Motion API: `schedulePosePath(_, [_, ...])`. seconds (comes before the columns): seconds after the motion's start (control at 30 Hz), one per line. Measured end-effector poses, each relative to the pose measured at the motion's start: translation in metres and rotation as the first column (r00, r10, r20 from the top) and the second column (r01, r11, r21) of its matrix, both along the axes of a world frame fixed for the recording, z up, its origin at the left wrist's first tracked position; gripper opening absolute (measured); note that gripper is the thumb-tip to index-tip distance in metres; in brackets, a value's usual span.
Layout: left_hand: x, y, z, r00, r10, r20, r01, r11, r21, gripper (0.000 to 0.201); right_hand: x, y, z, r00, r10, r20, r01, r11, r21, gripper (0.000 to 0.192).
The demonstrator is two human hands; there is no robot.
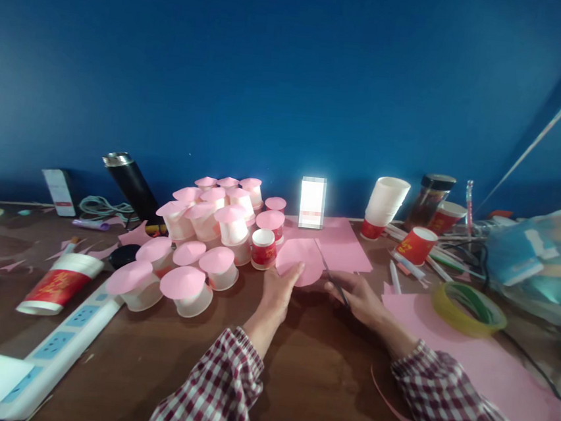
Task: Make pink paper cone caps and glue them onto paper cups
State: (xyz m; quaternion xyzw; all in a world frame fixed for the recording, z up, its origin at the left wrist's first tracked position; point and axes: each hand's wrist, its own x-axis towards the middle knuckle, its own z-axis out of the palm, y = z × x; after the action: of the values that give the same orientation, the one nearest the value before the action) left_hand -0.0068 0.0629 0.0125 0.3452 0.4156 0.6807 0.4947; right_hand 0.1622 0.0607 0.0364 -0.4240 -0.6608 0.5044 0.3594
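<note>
My left hand (279, 296) pinches the lower left edge of a round pink paper disc (302, 257), thumb on top. In my right hand (358, 300) is a pair of dark scissors (337, 285), its blades pointing up and left along the disc's right edge. Behind the disc lies a pink paper sheet (349, 243) flat on the table. A small red paper cup (263, 248) stands just left of the disc. Further left are several white cups topped with pink paper cones, such as the front cup (193, 301) under its cone (183, 282).
A power strip (67, 342) and a tipped red cup (61, 284) lie at left. A black flask (131, 186) leans near the blue wall. Stacked cups (384, 207), a yellow tape roll (469, 310) and more pink paper (474, 361) are at right. A bright phone (312, 203) stands behind.
</note>
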Motion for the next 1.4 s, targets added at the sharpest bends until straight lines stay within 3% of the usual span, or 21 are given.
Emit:
schedulePosePath(0.27, [-0.001, -0.004, 0.004, 0.997, -0.027, -0.070, 0.027, 1.000, -0.003, 0.044, -0.001, -0.002, 0.008, 1.000, -0.002, 0.017, 0.002, 1.000, 0.018, 0.044])
schedulePosePath(0.43, [-0.001, -0.003, 0.003, 0.999, -0.033, -0.029, 0.033, 0.999, -0.004, 0.048, 0.000, -0.002, 0.009, 1.000, 0.011, 0.017, -0.012, 0.999, 0.035, 0.040])
schedulePosePath(0.7, [-0.001, -0.001, 0.000, 0.999, -0.031, -0.009, 0.031, 0.999, -0.010, 0.051, 0.001, -0.003, 0.012, 1.000, -0.001, 0.022, 0.001, 1.000, 0.024, 0.052])
schedulePosePath(1.4, [-0.001, 0.001, 0.001, 1.000, 0.007, 0.006, -0.008, 1.000, 0.005, 0.046, 0.000, -0.003, 0.012, 0.999, -0.009, 0.032, 0.009, 1.000, 0.016, 0.059])
